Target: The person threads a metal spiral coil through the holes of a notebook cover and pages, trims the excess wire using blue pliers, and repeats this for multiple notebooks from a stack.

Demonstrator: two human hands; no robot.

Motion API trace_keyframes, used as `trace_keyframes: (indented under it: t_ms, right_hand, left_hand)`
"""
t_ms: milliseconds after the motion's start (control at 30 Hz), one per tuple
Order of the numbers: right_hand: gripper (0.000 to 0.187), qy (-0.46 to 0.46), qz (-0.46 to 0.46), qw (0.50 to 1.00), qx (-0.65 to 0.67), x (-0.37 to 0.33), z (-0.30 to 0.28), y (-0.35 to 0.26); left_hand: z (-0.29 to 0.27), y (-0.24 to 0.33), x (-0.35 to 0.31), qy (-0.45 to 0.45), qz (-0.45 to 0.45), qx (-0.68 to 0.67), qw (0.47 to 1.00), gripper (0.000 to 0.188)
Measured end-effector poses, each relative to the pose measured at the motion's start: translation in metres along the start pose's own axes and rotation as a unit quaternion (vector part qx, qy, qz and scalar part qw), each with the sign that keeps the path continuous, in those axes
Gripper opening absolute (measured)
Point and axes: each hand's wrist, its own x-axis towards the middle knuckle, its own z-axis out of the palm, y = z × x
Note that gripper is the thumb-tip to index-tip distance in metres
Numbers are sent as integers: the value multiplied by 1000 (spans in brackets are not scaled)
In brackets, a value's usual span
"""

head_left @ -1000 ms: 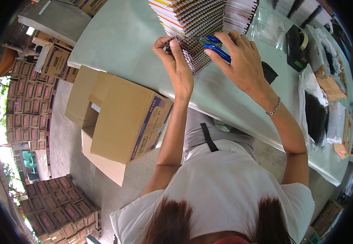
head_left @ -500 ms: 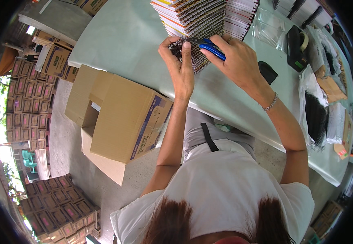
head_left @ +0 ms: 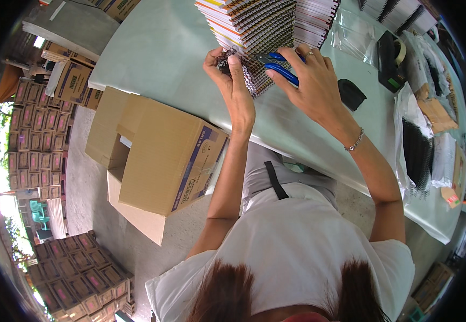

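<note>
A tall stack of spiral-bound notebooks (head_left: 262,24) stands at the table's far edge, dark coils facing me. My left hand (head_left: 233,80) grips the near left corner of a spiral-bound notebook (head_left: 251,75), with thumb and index finger closed around its dark coil end. In my right hand (head_left: 316,75) are small blue-handled pliers (head_left: 284,72), their handles spread slightly apart. The dark jaws point left and lie in front of the coils, a short way from my left thumb. Whether the jaws touch a coil, I cannot tell.
An open cardboard box (head_left: 163,155) sits left of my left forearm. On the table's right are a tape dispenser (head_left: 391,61), a small black object (head_left: 352,95), clear plastic sleeves (head_left: 353,37) and a bag of black coils (head_left: 418,153). Stacked cartons (head_left: 80,273) fill the far left.
The pliers have drawn back to the right, away from my left thumb. My left hand has shifted slightly left, still gripping the coil end. Fingers of my right hand have loosened a little.
</note>
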Motion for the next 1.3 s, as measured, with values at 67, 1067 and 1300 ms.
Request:
trace_keyframes:
  t_ms: [67, 1067, 1300]
  right_hand:
    - [43, -12, 7, 1000, 3, 1, 1, 1]
    - [42, -7, -2, 1000, -7, 2, 6, -1]
    - [38, -100, 67, 992, 47, 3, 7, -4]
  left_hand:
    - [-1, 2, -2, -25, -13, -10, 1000, 45]
    - [-13, -18, -3, -52, 5, 49, 997, 30]
    - [-10, -20, -4, -42, 22, 36, 998, 29]
